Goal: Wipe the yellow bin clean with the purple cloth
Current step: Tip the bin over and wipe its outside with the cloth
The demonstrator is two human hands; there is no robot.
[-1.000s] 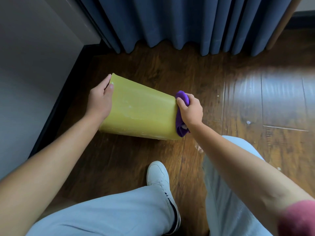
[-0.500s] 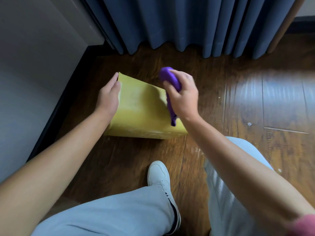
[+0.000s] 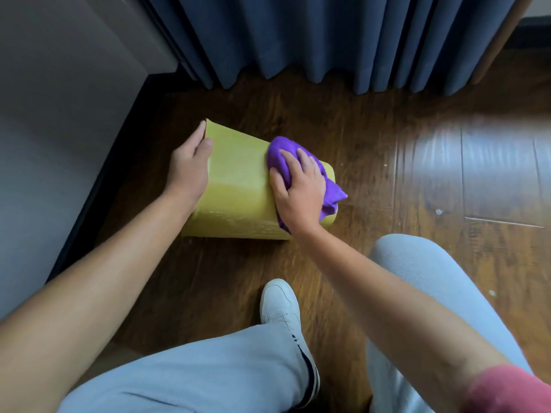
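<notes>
The person's right hand (image 3: 299, 193) is lying palm-down on a crumpled purple cloth (image 3: 298, 171), its fingers spread and slightly bent over the fabric and its thumb stretched along the cloth's left edge, pressing the cloth against the upper side of a yellow plastic bin (image 3: 238, 189). Part of the cloth is spilling out past the hand toward the bin's narrower right end. The left hand (image 3: 189, 168) is resting at the bin's wider left end, well apart from the right hand, with its fingers held nearly straight along the end and its thumb lying on the yellow side wall, so that it is bracing the bin rather than curling around it. The bin is lying on its side on a dark brown wooden floor (image 3: 387, 138), between a grey wall (image 3: 59, 114) on the left and dark blue pleated curtains (image 3: 328, 40) hanging behind. Nearer the camera, light blue trouser legs (image 3: 208, 377) and one white shoe (image 3: 280, 305) are showing, and a pink sleeve edge (image 3: 507, 389) is covering the right upper arm.
</notes>
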